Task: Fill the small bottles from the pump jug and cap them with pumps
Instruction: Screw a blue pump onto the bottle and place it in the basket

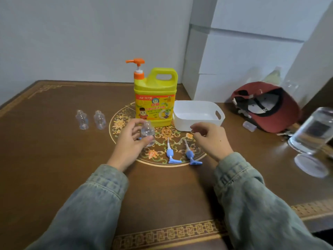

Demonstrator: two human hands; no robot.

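A yellow pump jug with an orange pump stands at the middle of the table. My left hand grips a small clear bottle just in front of the jug. Two more clear bottles stand to the left, uncapped. Two blue pumps lie on the table between my hands; a bit of a third blue one peeks out behind my left hand. My right hand hovers above them with loosely curled fingers, holding nothing.
A white plastic basket sits to the right of the jug. Further right lie a red cap, a small clear lid and a glass jar near the table's right edge. White boxes stand behind.
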